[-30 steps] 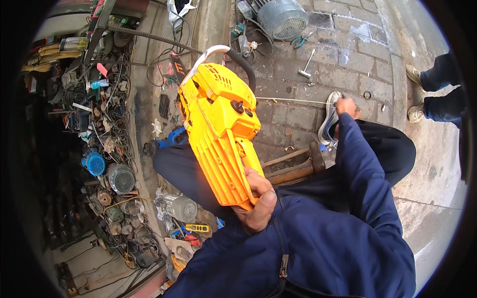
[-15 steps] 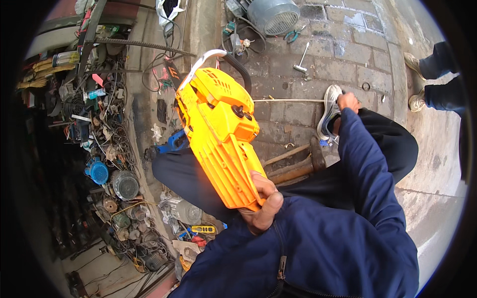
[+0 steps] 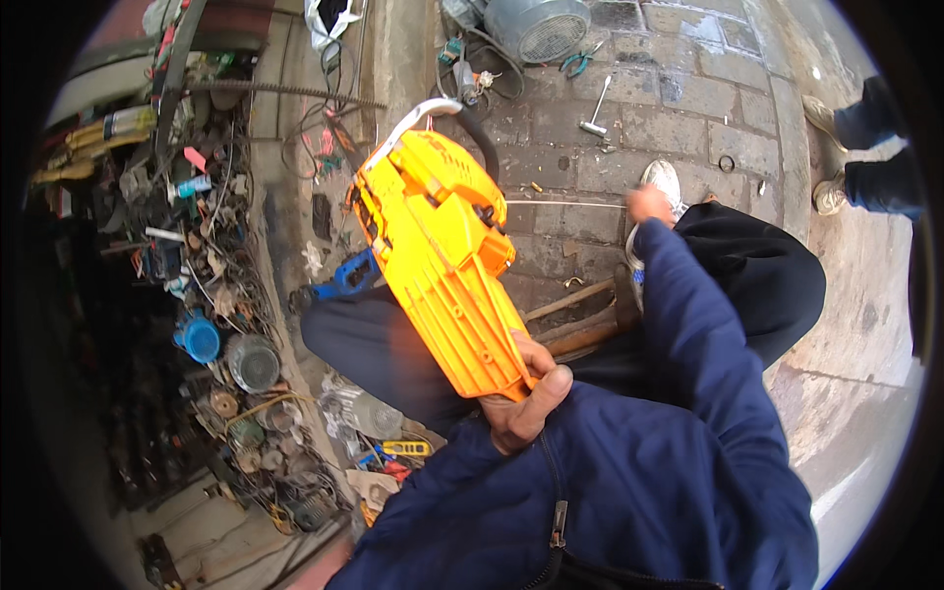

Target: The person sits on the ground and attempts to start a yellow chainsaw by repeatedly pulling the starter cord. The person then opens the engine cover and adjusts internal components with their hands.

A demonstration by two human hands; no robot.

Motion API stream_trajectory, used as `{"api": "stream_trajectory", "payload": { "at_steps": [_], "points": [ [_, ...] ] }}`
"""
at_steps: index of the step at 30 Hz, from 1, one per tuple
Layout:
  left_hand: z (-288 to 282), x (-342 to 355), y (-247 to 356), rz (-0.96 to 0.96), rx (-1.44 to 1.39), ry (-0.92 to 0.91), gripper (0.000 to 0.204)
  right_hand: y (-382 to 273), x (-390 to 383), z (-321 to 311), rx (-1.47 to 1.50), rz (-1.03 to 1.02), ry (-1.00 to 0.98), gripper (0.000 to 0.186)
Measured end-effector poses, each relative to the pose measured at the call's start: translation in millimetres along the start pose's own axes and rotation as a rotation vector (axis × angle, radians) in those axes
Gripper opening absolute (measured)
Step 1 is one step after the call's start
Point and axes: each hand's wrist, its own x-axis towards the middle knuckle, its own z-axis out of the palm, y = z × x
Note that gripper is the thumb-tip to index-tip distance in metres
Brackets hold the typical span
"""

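My left hand (image 3: 526, 403) is closed round the rear end of an orange chainsaw (image 3: 442, 261), its thumb on top. The saw slants up and away to the left over my left leg, its ribbed orange housing toward me. At its far end is a curved handle (image 3: 418, 116), part silver and part black. From the saw's right side a thin pale starter cord (image 3: 565, 204) runs straight and taut to my right hand (image 3: 650, 206). That hand is closed on the cord's end beside my right shoe (image 3: 665, 182); the grip inside it is hidden.
A grey motor (image 3: 539, 28) stands on the paving at the far side, near teal-handled pliers (image 3: 580, 61) and a T-handled tool (image 3: 597, 110). A blue power tool (image 3: 344, 277) lies by my left leg. Piled parts (image 3: 251, 364) fill the left. Another person's legs (image 3: 875, 147) stand at right.
My right hand has moved left and slightly nearer, toward the chainsaw, and the exposed cord is shorter. The saw, held in my left hand, has shifted only slightly.
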Motion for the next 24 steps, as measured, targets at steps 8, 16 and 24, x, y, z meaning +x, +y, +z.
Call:
{"api": "stream_trajectory", "payload": {
  "at_steps": [8, 16, 24],
  "points": [
    [-4.9, 6.0, -4.8, 0.163, -0.015, -0.013, 0.019, -152.2, -18.0, 1.8, 0.130, -0.223, -0.185, 0.055],
    [1.9, 8.5, -5.1, 0.075, 0.087, -0.071, 0.016, -24.2, 19.8, 4.0, -0.014, -0.130, -0.024, 0.044],
    [-4.6, 5.1, -6.7, 0.130, -0.039, 0.075, 0.019, -141.4, -22.8, -18.6, 0.052, -0.190, -0.264, 0.043]
  ]
}}
